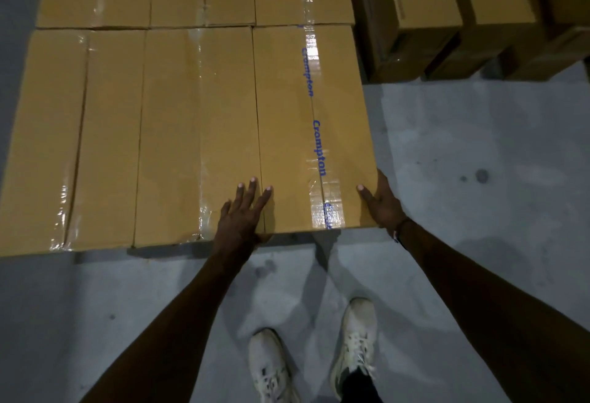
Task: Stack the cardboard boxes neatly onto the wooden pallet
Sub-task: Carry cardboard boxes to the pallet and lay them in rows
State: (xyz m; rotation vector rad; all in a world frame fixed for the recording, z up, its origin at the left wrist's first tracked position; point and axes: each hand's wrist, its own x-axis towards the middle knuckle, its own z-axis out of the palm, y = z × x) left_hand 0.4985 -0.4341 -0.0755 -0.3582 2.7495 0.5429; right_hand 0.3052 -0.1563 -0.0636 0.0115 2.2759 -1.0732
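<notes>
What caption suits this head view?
Both hands, left hand and right hand, square the Crompton-taped box into its row.

"crompton" on box tape point(319, 147)
</notes>
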